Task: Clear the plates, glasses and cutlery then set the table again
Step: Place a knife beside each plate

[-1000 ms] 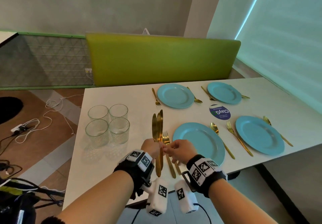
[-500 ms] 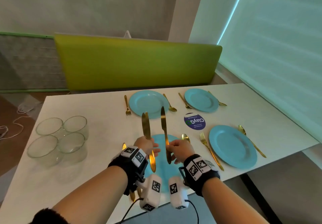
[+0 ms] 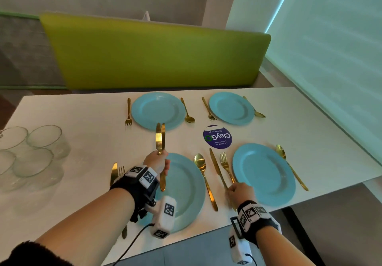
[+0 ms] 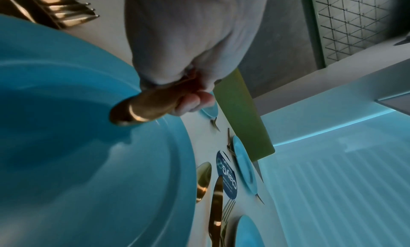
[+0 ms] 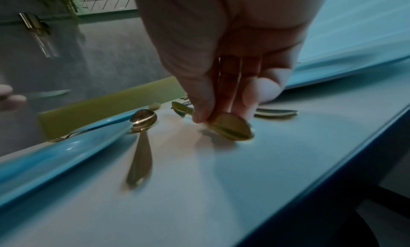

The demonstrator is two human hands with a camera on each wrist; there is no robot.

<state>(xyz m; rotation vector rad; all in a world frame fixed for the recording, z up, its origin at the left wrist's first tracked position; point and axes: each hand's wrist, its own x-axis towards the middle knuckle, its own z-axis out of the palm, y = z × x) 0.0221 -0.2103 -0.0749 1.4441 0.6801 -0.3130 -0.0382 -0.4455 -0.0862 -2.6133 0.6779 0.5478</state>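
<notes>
My left hand (image 3: 159, 161) grips two gold knives (image 3: 160, 139) upright by their handles, above the near left blue plate (image 3: 186, 191). In the left wrist view the curled fingers (image 4: 193, 100) wrap the handles (image 4: 144, 110) over that plate (image 4: 66, 154). My right hand (image 3: 232, 191) pinches the handle end of a third gold knife (image 3: 216, 167), which lies on the white table between a spoon (image 3: 203, 174) and a fork (image 3: 226, 166), left of the near right plate (image 3: 263, 172). The right wrist view shows thumb and fingers (image 5: 250, 96) on that handle (image 5: 230, 128), low on the table.
Two more blue plates (image 3: 158, 110) (image 3: 231, 108) with forks and spoons sit at the far side. Several empty glasses (image 3: 31, 152) stand grouped at the left. A knife (image 3: 113, 172) and fork (image 3: 121, 170) lie left of the near plate. A round purple sticker (image 3: 217, 136) marks the table's middle.
My right hand has carried one knife away from the left hand, to the right and down, and laid it between the spoon and fork. The left hand stayed raised with its knives.
</notes>
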